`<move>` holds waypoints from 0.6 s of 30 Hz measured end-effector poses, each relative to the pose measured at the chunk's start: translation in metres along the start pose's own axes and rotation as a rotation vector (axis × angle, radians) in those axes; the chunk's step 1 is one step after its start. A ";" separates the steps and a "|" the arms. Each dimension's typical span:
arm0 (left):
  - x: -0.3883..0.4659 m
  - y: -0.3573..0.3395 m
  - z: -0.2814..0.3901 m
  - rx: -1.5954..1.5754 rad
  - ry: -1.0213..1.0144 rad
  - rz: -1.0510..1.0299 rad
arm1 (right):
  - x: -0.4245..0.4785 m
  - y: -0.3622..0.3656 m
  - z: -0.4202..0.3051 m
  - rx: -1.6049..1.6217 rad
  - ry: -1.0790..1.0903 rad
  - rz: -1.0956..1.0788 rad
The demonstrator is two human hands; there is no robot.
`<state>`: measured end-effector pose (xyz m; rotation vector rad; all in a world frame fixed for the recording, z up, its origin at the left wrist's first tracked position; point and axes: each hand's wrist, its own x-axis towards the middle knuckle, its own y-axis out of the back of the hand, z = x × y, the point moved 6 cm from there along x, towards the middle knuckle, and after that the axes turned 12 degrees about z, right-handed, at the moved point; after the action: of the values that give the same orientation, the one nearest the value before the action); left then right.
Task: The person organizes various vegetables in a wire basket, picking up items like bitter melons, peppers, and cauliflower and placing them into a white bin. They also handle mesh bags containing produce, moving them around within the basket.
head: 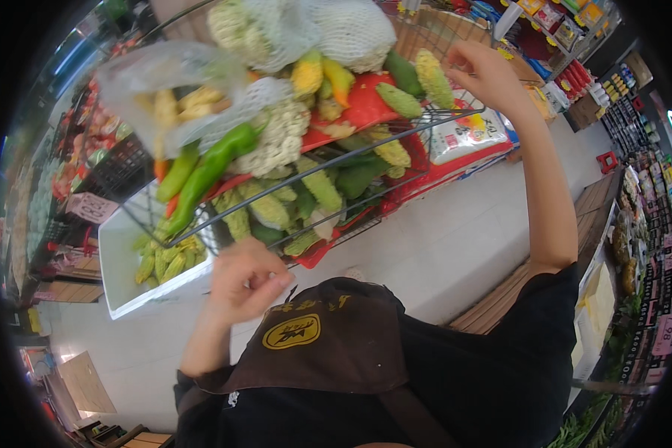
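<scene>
A wire-mesh basket or rack point(336, 161) spans the view before me, filled with bitter melons point(320, 187), cauliflower in foam netting point(358, 33) and red plastic. My left hand point(252, 280), blurred, is loosely curled below its near rim, with no object visible in it. My right hand point(479, 70) is bent at the upper right corner, its fingertips beside a yellowish bitter melon point(435, 78); whether they grip it is unclear. Long green peppers point(215, 168) lie at the left side, near a clear plastic bag point(173, 95) of yellowish produce.
A white foam box point(112, 280) with small bitter melons stands at lower left. Printed plastic sacks point(465, 134) lie beyond the basket at right. Black crates of red produce point(95, 134) line the left. Shelves of packaged goods point(644, 246) and a wood-slatted stand point(498, 297) border the right.
</scene>
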<state>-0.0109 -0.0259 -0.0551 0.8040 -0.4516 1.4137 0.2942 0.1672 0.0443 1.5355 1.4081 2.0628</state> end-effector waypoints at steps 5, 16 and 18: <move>0.122 -0.074 -0.013 0.320 -0.021 -0.147 | 0.008 -0.071 0.068 -0.241 0.099 -0.113; 0.184 -0.238 -0.161 0.849 -0.371 -0.699 | 0.004 -0.160 0.091 -0.432 0.033 -0.115; 0.182 -0.249 -0.171 0.867 -0.414 -0.757 | 0.003 -0.164 0.094 -0.400 0.039 -0.067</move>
<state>0.2254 0.2327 -0.0949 1.7613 0.2061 0.6732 0.3134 0.3076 -0.0811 1.2720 0.9634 2.1765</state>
